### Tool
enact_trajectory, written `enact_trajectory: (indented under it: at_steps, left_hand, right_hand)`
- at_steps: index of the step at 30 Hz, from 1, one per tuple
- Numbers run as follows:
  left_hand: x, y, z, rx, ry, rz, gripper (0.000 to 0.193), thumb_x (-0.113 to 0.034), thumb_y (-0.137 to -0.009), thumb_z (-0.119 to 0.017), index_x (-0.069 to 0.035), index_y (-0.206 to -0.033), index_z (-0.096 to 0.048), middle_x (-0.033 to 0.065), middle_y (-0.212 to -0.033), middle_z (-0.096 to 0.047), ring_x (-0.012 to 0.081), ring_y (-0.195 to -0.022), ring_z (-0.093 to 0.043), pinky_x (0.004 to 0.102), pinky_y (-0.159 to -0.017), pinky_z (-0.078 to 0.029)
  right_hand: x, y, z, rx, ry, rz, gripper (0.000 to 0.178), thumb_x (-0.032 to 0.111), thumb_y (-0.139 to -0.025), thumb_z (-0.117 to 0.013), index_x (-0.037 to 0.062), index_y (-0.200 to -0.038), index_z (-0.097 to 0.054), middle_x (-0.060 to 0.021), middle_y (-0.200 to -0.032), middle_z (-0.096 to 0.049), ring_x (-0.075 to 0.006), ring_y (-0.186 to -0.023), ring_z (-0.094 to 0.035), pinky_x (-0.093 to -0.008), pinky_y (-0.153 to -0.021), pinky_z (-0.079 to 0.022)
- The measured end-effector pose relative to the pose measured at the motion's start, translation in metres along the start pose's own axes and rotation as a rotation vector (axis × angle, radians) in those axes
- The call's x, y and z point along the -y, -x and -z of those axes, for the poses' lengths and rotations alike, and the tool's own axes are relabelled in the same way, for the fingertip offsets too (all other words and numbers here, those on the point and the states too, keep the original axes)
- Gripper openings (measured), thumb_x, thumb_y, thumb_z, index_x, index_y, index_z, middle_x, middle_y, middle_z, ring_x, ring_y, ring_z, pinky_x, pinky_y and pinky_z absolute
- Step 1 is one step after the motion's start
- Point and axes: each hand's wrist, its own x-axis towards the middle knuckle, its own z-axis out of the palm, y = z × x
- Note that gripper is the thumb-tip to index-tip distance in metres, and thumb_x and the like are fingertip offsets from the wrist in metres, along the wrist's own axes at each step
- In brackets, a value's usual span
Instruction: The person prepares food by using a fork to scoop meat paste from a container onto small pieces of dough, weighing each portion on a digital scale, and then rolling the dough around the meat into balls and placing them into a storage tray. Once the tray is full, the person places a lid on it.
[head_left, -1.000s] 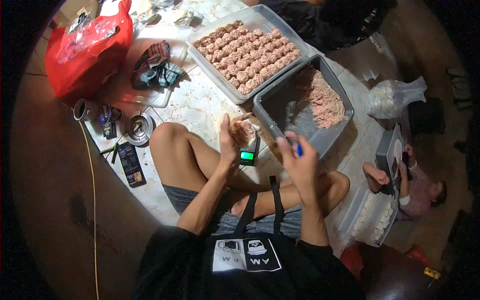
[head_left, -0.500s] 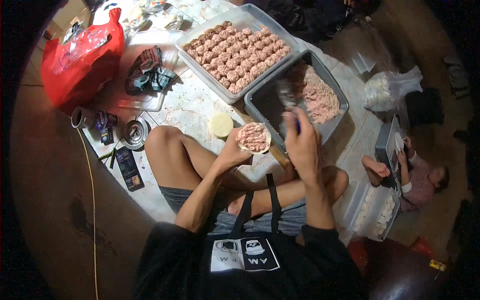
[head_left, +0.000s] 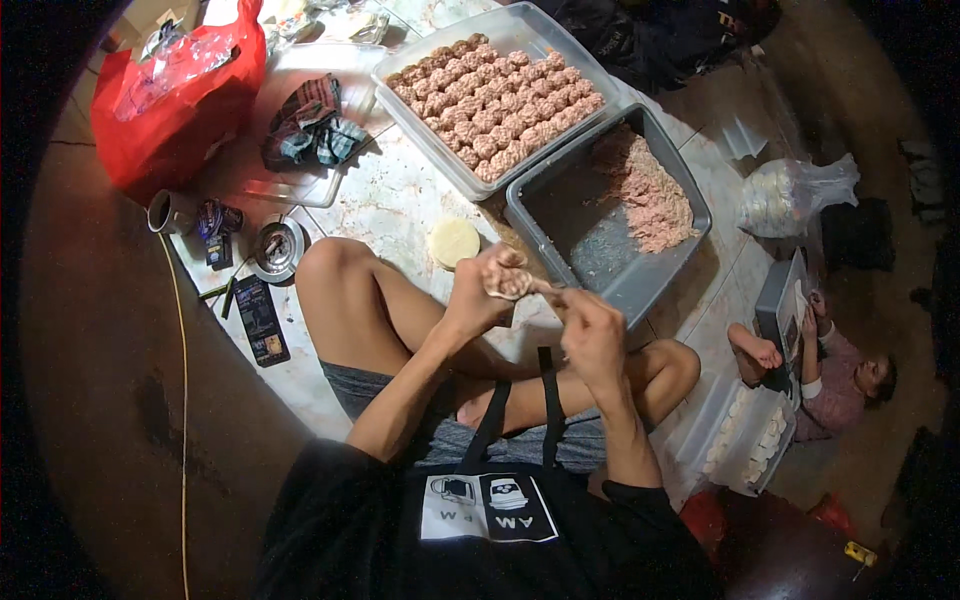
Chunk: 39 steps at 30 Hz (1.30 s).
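Note:
My left hand (head_left: pixel 474 302) is closed around a round pale dumpling wrapper topped with minced meat (head_left: pixel 505 274). Gripped in my right hand (head_left: pixel 594 338) is a thin spreading tool (head_left: pixel 543 287), whose tip meets the meat; blur and fingers hide its exact shape. Just beyond my left hand lies a stack of round pale wrappers (head_left: pixel 454 243). A grey tub (head_left: pixel 548 250) stands ahead of my right hand, with pink minced meat (head_left: pixel 652 200) heaped along its right side. Next to it, a clear plastic container (head_left: pixel 425 150) holds rows of meat-filled dumplings (head_left: pixel 490 105).
To the left are a red bag (head_left: pixel 175 130), a checked cloth (head_left: pixel 310 125) on a clear lid, a mug (head_left: pixel 170 213), a metal ashtray (head_left: pixel 277 248) and a dark flat packet (head_left: pixel 260 322). At right, another person (head_left: pixel 838 390) sits near a tray of pale pieces (head_left: pixel 742 440).
My right hand has come from the tub's near edge down and left to my left hand, bringing the tool onto the meat. The whole view has shifted slightly.

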Motion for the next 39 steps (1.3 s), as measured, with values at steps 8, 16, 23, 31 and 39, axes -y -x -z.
enact_trajectory:
  at_steps: [8,16,23,31,39]
  left_hand:
    - [-0.02,0.0,-0.01,-0.13,0.214,-0.075,0.065,-0.02,-0.069,-0.102,0.0,-0.116,-0.061,0.002,-0.088,-0.069,0.0068,-0.085,-0.063,0.0251,-0.077,-0.056]
    - [-0.014,0.004,0.007,0.009,0.288,-0.109,0.047,-0.001,-0.079,-0.091,0.0,-0.116,-0.061,0.0032,-0.107,-0.063,0.0094,-0.087,-0.061,0.0254,-0.076,-0.054]
    - [-0.03,0.009,0.006,0.081,-0.155,-0.02,0.041,-0.016,-0.077,-0.095,0.001,-0.105,-0.069,0.006,-0.079,-0.07,0.0091,-0.075,-0.062,0.0291,-0.067,-0.051]
    - [-0.026,0.007,-0.009,0.053,-0.044,-0.023,0.043,-0.017,-0.076,-0.097,-0.002,-0.097,-0.063,-0.0038,-0.077,-0.057,0.0034,-0.074,-0.049,0.0234,-0.065,-0.044]
    - [-0.025,0.007,-0.009,0.066,-0.045,-0.024,0.034,-0.011,-0.084,-0.092,0.002,-0.098,-0.064,-0.0063,-0.081,-0.059,0.0031,-0.074,-0.05,0.0244,-0.063,-0.047]
  right_hand:
    - [0.012,0.023,0.004,0.035,0.079,-0.01,0.016,0.004,-0.091,-0.061,-0.0044,-0.097,-0.074,-0.0236,-0.093,-0.071,-0.0438,-0.082,-0.068,-0.052,-0.071,-0.051]
    - [0.019,0.021,0.018,0.195,-0.08,-0.215,0.015,-0.002,-0.094,-0.059,-0.0083,-0.1,-0.071,-0.0232,-0.094,-0.073,-0.0413,-0.086,-0.072,-0.0439,-0.078,-0.056]
    - [0.027,0.015,0.014,0.106,0.071,-0.068,0.014,0.003,-0.099,-0.063,-0.0074,-0.097,-0.071,-0.0196,-0.085,-0.073,-0.0286,-0.074,-0.072,-0.0357,-0.069,-0.054]
    - [0.027,0.024,0.01,0.158,0.089,-0.05,0.012,0.003,-0.095,-0.063,-0.0041,-0.097,-0.072,-0.0228,-0.084,-0.072,-0.0406,-0.082,-0.074,-0.0451,-0.073,-0.056]
    - [0.031,0.026,0.013,0.139,0.048,-0.075,0.015,0.011,-0.098,-0.067,-0.0027,-0.1,-0.074,-0.0233,-0.087,-0.071,-0.04,-0.08,-0.071,-0.044,-0.074,-0.054]
